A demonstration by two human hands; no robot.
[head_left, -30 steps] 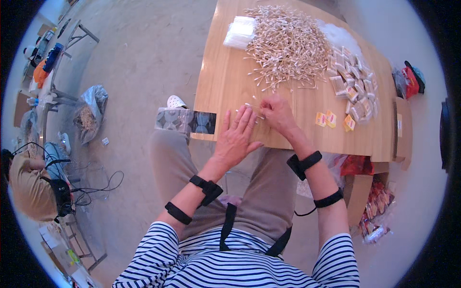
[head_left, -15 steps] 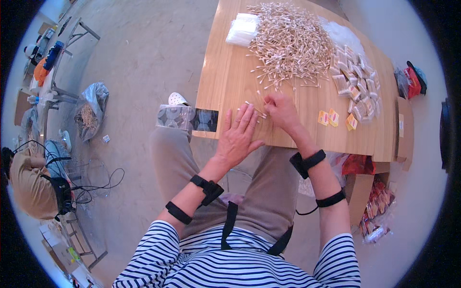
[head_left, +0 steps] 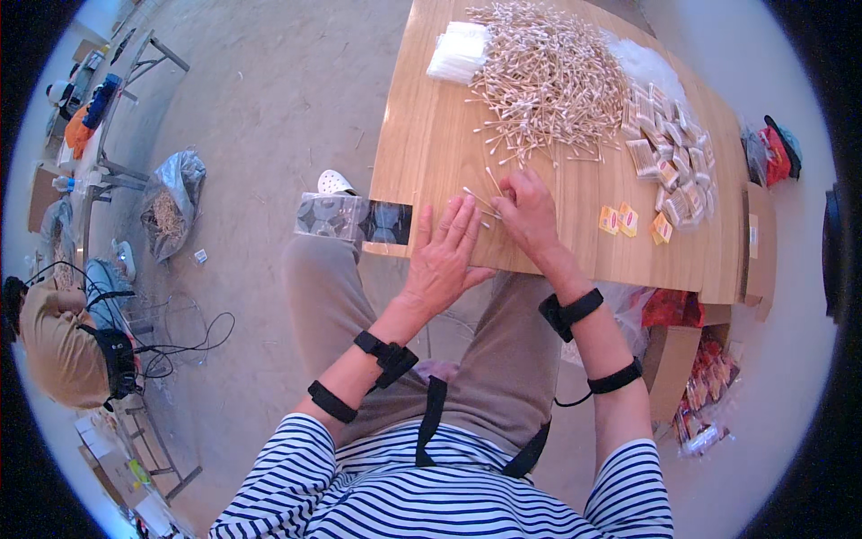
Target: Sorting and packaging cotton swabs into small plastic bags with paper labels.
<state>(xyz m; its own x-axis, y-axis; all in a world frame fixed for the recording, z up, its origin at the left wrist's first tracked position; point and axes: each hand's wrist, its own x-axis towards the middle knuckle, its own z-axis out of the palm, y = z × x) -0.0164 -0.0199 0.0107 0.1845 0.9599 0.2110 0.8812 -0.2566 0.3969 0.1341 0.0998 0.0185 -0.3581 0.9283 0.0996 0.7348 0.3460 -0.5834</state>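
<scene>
My left hand lies flat at the near edge of the wooden table, fingers stretched out and thumb apart. A few loose cotton swabs poke out beside its fingertips; what lies beneath the palm is hidden. Just to the right, my right hand is closed in a pinch, with a thin cotton swab stick running into its fingertips. Beyond both hands spreads a large heap of cotton swabs. To the right of the heap are bundled packs of swabs, and three small yellow-and-white cards lie closer to me.
Clear plastic bags lie left of the heap. A dark patterned sheet sits at the table's left corner. Cardboard boxes stand by the right side. At far left, another person sits near a bag of swabs.
My right hand has shifted slightly, its fingers turning more upright beside the loose swabs. The left hand stays flat in place. The whole view has moved a little.
</scene>
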